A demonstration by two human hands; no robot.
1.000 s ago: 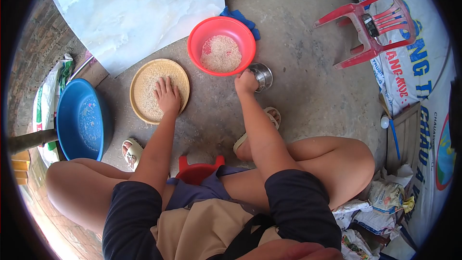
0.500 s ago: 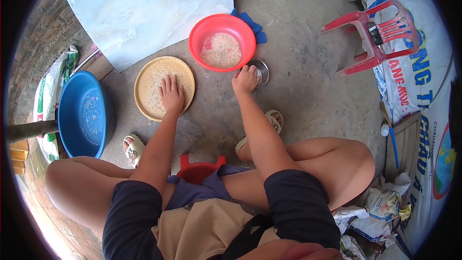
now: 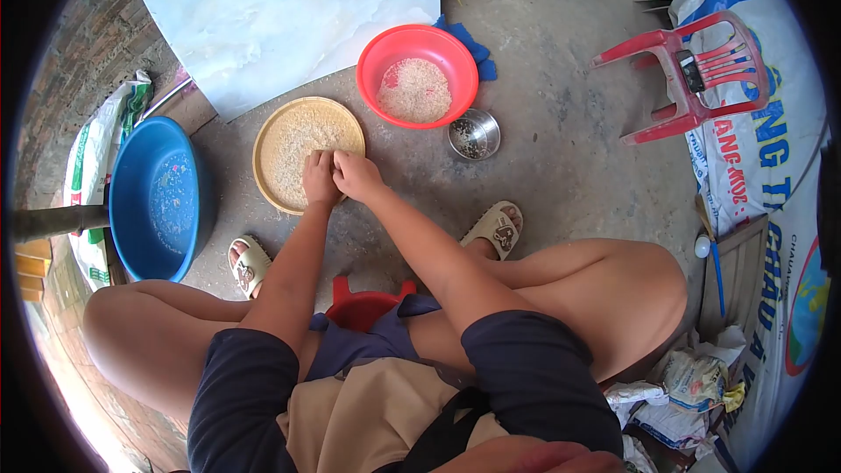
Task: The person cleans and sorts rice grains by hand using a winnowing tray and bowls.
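- So, my left hand (image 3: 321,177) and right hand (image 3: 354,176) meet over the grain tray (image 3: 258,170), fingers curled
- Can't tell what either holds
- Steel bowl (image 3: 474,134) beside red basin (image 3: 444,54)

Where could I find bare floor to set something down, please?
The widest bare floor is between the metal bowl and red chair. A smaller patch lies between the sandals, partly under the forearms. It is crowded around the tray, left hand, right hand and red basin.

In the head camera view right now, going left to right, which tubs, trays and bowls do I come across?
Blue tub, round woven tray, red basin, small metal bowl.
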